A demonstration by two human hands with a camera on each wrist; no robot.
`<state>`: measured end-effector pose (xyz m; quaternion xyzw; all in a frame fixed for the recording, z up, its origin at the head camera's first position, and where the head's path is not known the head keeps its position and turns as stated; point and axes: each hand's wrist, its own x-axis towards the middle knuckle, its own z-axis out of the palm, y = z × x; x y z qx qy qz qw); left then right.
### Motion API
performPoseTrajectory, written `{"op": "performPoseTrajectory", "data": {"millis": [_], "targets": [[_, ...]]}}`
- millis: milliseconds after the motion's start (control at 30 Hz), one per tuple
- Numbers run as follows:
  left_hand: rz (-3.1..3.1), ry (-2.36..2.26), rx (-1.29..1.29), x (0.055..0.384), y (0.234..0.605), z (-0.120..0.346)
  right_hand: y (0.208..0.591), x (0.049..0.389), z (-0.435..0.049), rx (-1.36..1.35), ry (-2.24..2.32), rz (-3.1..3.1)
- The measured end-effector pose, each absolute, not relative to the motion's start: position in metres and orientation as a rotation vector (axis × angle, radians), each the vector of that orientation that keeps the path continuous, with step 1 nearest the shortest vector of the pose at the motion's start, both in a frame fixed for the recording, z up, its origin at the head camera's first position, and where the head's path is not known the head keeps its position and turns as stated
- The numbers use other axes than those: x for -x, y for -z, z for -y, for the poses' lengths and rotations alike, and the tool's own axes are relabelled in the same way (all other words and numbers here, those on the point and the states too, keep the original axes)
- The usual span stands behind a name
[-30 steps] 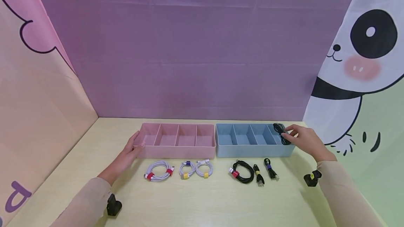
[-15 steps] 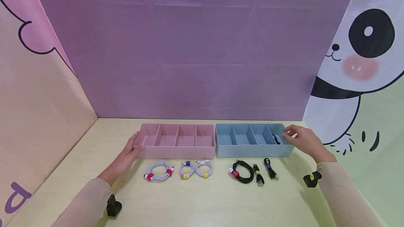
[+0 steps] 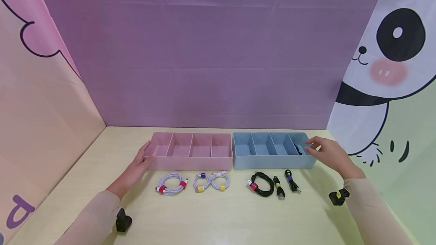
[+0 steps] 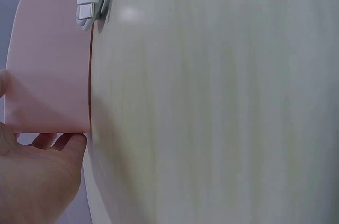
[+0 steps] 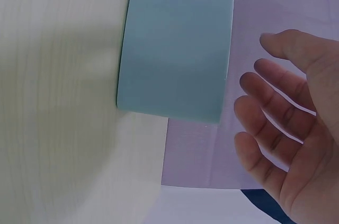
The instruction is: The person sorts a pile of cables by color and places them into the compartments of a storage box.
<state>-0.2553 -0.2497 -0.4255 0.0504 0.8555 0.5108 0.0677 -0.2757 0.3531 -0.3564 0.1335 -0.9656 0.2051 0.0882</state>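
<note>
A pink four-section organizer box (image 3: 190, 163) stands at the back of the table. My left hand (image 3: 137, 167) holds its left end, thumb over the front corner and fingers along the end wall; the left wrist view shows those fingers (image 4: 71, 144) against the end. Beside it is a matching blue organizer box (image 3: 272, 162). A black cable (image 3: 298, 149) lies in its rightmost compartment, partly hidden by the walls. Over that box's right end hovers my right hand (image 3: 330, 156), holding nothing. In the right wrist view its fingers (image 5: 270, 102) are loosely bent and apart.
In front of the pink box lie coiled white cables: a larger one with red straps (image 3: 171, 183) and two smaller ones (image 3: 202, 183) with yellow straps. Black cables (image 3: 263, 184) lie before the blue box. A purple backdrop (image 3: 218, 56) rises behind.
The bundled black cable left my right hand and dropped into the blue box's rightmost compartment. The right hand has stayed near the same spot; my left hand has not moved.
</note>
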Motion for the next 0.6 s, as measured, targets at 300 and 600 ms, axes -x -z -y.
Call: {"op": "performPoseTrajectory", "data": {"millis": [300, 600], "targets": [[-2.586, -1.523, -0.148, 0.255, 0.422, 0.249, 0.355, 0.268, -0.35, -0.427, -0.612, 2.875], [-2.59, -1.523, -0.144, 0.254, 0.422, 0.249, 0.362, 0.261, -0.345, -0.447, -0.618, 2.89]]}}
